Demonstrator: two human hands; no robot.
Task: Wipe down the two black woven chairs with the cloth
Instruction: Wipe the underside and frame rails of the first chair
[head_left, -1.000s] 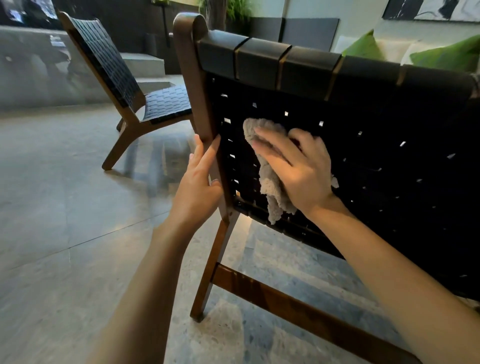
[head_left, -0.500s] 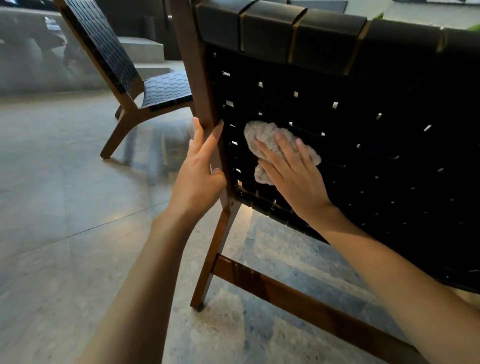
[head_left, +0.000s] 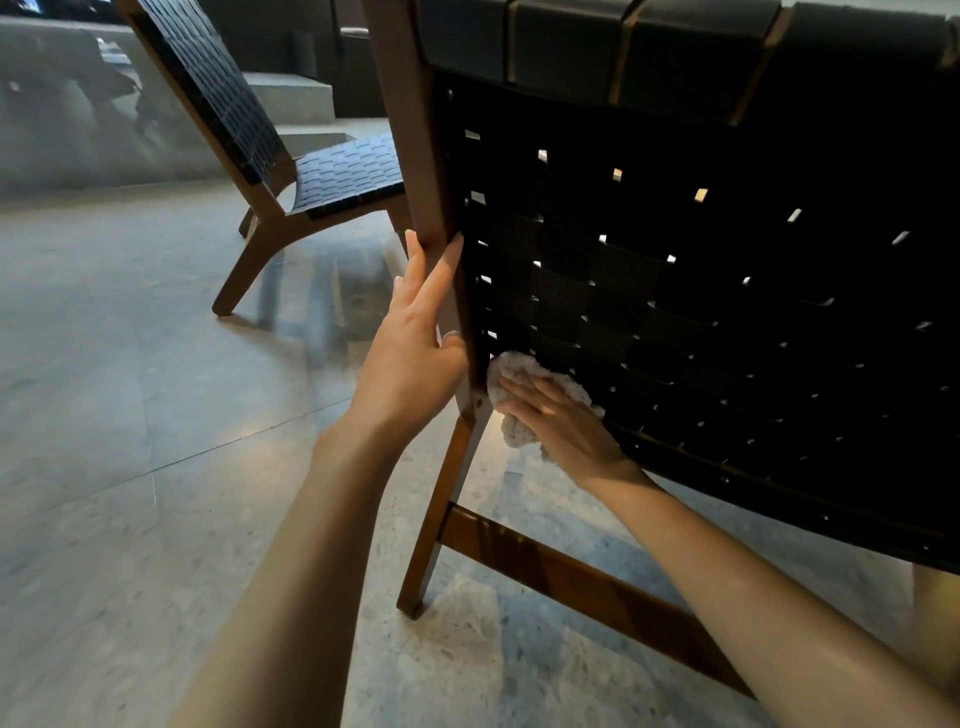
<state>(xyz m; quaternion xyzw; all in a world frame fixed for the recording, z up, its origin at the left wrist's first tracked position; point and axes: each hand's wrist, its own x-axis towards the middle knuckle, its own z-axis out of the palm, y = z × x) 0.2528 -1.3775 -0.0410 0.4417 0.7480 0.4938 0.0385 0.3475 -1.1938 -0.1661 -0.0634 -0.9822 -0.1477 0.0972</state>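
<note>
A polished grey stone floor (head_left: 130, 415) carries two black woven chairs with brown wooden frames, the far chair (head_left: 291, 171) standing well apart to the left. The left hand (head_left: 415, 353) lies flat, fingers straight, against the near chair (head_left: 727, 312) upright post. Just beside it, the right hand (head_left: 561, 421) presses the pale cloth (head_left: 514, 374) flat on the weave's lower left corner

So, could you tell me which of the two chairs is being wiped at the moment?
The near chair, seen from behind: the right hand presses the cloth on its backrest. The far chair stands untouched.
</note>
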